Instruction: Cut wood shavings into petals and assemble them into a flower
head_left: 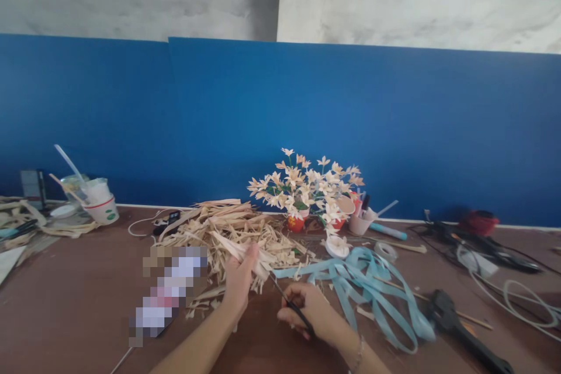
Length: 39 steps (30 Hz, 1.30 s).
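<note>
My left hand [239, 280] is closed around a pale dried husk [232, 245], whose tip points up and to the left. My right hand [309, 310] grips a pair of scissors [302, 317] with dark handles. The blades reach up and left toward the lower end of the husk, close beside my left fingers; I cannot tell whether they touch it. Behind my left hand spreads a heap of dried husk strips and scraps [193, 231]. Just right of the scissors lies a tangle of light blue ribbon [355, 272].
Pots of cream husk flowers [298, 221] stand by the blue partition [219, 111]. A blurred-out object [169, 295] lies left of my hands. At the right are a black-handled tool [464, 327] and white cables [508, 298]. A white cup [103, 209] stands back left.
</note>
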Each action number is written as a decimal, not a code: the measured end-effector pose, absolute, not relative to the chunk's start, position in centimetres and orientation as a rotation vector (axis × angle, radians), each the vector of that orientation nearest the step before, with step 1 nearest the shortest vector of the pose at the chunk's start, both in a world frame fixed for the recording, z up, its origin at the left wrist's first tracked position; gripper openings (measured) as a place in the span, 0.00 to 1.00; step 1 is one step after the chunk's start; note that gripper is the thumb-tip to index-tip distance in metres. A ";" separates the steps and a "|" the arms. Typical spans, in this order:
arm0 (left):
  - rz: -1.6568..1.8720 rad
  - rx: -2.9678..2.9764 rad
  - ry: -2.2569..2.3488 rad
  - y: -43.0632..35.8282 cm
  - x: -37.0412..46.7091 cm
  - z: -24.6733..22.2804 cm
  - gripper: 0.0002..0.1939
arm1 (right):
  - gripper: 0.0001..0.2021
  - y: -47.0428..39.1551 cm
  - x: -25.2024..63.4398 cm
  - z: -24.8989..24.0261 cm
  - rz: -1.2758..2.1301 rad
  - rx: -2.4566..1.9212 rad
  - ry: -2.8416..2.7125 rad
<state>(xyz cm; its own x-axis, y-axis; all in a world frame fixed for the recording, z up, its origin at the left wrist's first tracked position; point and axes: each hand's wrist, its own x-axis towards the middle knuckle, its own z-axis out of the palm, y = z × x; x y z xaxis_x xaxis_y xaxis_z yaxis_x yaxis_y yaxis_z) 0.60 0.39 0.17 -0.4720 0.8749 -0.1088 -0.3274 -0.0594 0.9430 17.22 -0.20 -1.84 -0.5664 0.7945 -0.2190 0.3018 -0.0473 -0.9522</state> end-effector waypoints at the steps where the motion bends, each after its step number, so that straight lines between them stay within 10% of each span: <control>1: 1.686 0.651 1.299 0.4 0.6 0.1 0.19 | 0.11 -0.2 17.2 -2.0 1.646 -1.142 -1.825; 39: 1.732 0.584 1.240 0.4 0.8 -0.2 0.19 | 0.12 -0.1 18.1 -0.5 1.747 -1.103 -1.856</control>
